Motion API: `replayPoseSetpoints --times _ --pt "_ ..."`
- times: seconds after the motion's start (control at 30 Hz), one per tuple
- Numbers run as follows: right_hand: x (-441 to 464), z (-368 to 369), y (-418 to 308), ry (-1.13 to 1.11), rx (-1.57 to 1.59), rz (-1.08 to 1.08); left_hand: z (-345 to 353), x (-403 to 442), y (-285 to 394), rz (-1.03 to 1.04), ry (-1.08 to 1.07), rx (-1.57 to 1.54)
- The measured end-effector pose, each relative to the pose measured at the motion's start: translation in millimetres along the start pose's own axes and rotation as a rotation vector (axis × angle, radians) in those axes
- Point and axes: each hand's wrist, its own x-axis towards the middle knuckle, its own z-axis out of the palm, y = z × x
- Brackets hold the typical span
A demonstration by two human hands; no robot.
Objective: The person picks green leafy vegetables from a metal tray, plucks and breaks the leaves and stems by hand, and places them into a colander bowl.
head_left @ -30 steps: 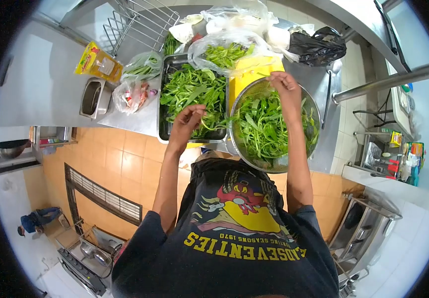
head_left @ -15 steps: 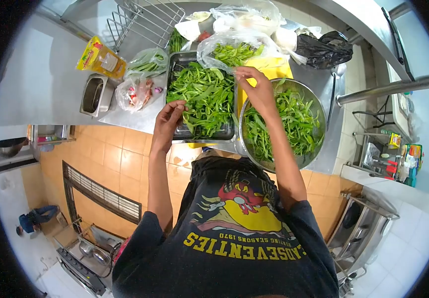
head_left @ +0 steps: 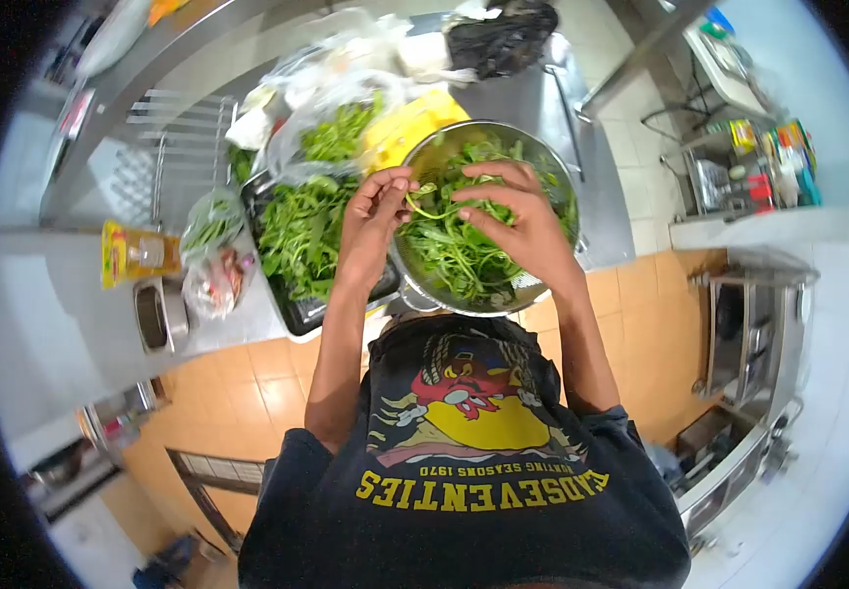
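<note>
A metal colander (head_left: 570, 162) full of leafy green stems (head_left: 464, 260) stands in front of me, with both hands at it. At its left rim my left hand (head_left: 370, 221) is closed, thumb and fingertips pinching a thin green stem (head_left: 426, 212). The stem curves across to my right hand (head_left: 522, 221), which is over the greens. There the thumb and index finger come together around the stem's other end, while the other fingers are curled and slightly apart. Left of the colander, a dark tray (head_left: 292, 316) holds more leafy greens (head_left: 301, 236).
Behind the tray are an open plastic bag of greens (head_left: 331, 137), a yellow board (head_left: 410, 128) and a black plastic bag (head_left: 503, 39). On the left stand a yellow pouch (head_left: 139, 253), a steel container (head_left: 159, 314) and a bag of reddish pieces (head_left: 216, 285). A wire rack (head_left: 184, 147) stands behind.
Both hands have moved right, from the tray and plastic bag to the colander. A stem now stretches between them. The view has turned, shifting the table's contents leftward.
</note>
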Motion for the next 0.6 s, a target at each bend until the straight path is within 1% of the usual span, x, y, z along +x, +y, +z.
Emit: replayPoseSetpoints --times 0.03,0.17,0.2,0.3,0.43,0.6 --pt "-6.1 -6.4 0.8 0.021 -0.080 -0.014 11.1 4.8 -2.8 -0.013 -0.028 -0.018" --pt "-28.5 -16.7 16.8 0.132 -0.193 0.024 48.0 16.0 -13.9 -0.017 -0.117 0.011" --pt "-32.1 -19.6 17.2 0.150 -0.202 0.055 53.5 18.3 -15.6 0.014 -0.127 0.105" --pt "-38.4 -26.9 19.9 0.205 -0.266 0.053 67.9 18.6 -18.8 0.080 -0.123 0.154" --pt "-40.1 -28.5 28.5 0.245 -0.287 0.026 73.6 17.6 -17.2 0.086 -0.164 0.154" --pt "-37.0 -23.4 32.0 0.233 -0.282 0.038 67.1 17.5 -18.7 0.168 -0.185 0.198"
